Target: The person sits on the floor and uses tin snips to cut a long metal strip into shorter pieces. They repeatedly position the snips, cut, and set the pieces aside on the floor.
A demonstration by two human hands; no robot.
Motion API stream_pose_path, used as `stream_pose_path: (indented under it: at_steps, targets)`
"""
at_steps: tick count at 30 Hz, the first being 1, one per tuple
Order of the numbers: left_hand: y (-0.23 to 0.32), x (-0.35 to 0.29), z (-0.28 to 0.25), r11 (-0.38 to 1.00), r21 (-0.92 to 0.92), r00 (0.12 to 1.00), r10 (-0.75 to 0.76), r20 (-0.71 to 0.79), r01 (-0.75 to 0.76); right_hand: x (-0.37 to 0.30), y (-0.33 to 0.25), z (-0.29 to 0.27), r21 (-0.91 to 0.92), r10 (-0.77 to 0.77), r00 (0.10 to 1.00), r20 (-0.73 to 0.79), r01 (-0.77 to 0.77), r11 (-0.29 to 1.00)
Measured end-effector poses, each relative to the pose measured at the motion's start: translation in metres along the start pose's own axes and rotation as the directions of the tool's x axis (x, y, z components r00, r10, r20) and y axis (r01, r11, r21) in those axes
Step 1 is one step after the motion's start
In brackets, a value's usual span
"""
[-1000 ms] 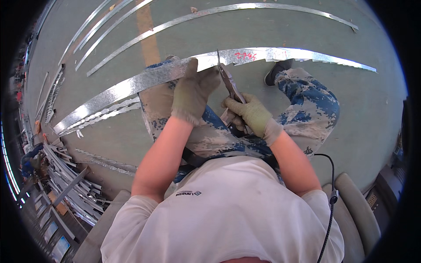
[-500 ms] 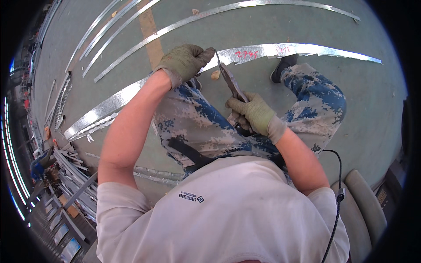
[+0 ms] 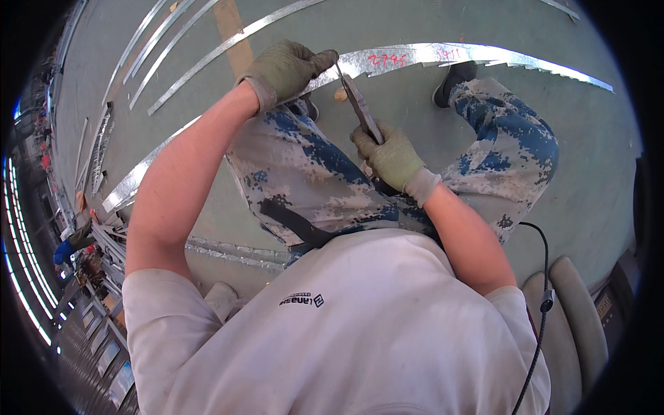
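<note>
A long, shiny galvanized sheet-metal strip (image 3: 422,54) with red handwritten marks and a notched near edge lies across the floor beyond my knees. My left hand (image 3: 280,72), in a green work glove, is closed with its fingertips pinching the strip's near edge. In my right hand (image 3: 391,158), gloved the same way, I grip a pair of tin snips (image 3: 361,107). Their grey jaws point up and to the left, with the tips close to my left fingertips at the strip. My palm hides the handles, and how far the blades are parted is hard to make out.
Narrow metal strips (image 3: 228,47) lie on the green floor at the far left. More metal profiles (image 3: 111,242) are piled on the left, where another person (image 3: 69,247) bends over. Padded cushions (image 3: 579,311) and a black cable (image 3: 543,277) are at my right.
The view has shifted, so the strip and both hands appear higher. My left hand stays at the strip's edge, and the snips remain in my right hand with their tips near it.
</note>
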State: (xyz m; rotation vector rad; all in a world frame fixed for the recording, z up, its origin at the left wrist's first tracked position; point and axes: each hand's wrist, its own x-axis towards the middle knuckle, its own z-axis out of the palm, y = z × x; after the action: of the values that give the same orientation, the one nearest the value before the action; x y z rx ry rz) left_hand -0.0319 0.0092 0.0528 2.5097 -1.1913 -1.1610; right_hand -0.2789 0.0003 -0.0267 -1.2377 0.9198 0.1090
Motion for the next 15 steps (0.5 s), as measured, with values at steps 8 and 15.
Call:
stream_pose_path:
  at_steps: [8,15]
  targets:
    - [-0.009,0.008,0.0,0.987,0.113,0.993,0.118,-0.021,-0.115,0.029,0.03,0.006,-0.226,-0.311,0.94,-0.14,0.276,0.934]
    - [-0.012,0.01,-0.002,0.996,0.026,0.996,0.082,-0.02,-0.082,0.036,0.027,-0.002,-0.319,-0.465,0.876,-0.126,0.408,0.855]
